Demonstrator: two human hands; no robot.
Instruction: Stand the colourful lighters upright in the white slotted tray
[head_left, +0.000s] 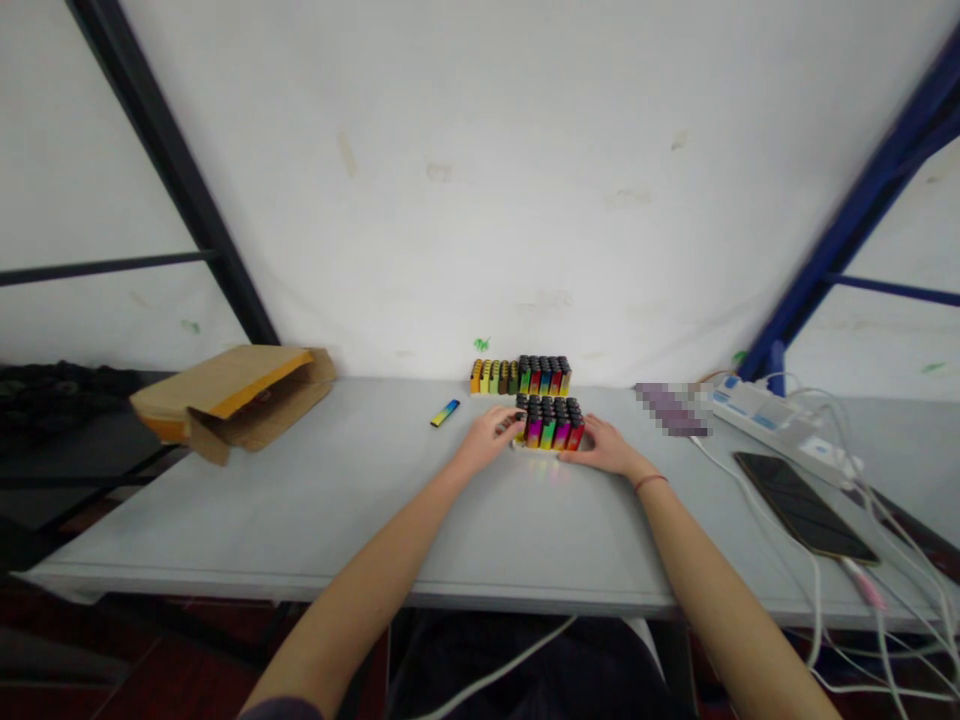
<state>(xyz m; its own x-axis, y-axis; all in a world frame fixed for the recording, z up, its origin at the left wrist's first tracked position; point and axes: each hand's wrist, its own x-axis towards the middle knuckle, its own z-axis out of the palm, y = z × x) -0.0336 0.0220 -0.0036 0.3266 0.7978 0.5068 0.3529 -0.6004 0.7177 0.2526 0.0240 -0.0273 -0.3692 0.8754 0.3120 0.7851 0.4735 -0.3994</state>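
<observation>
A block of colourful lighters (549, 428) with black tops stands upright in rows on a pale tray (536, 449). My left hand (487, 440) is closed at the block's left end, its fingertips touching the leftmost lighters. Whether one lighter is pinched there, I cannot make out. My right hand (609, 449) grips the right end, thumb along the tray's front lower edge and fingers partly hidden behind. Directly behind stands a second block of black-topped lighters (545, 375), beside a row of yellow-to-olive lighters (493, 377). One yellow-and-blue lighter (445, 413) lies flat left of my left hand.
An opened brown cardboard box (247, 385) lies at the table's left. On the right are a dark phone (804, 505), a white power strip (780, 425), a blurred purplish item (673, 410) and tangled white cables (817, 590). A white wall (487, 200) borders the grey table (337, 520).
</observation>
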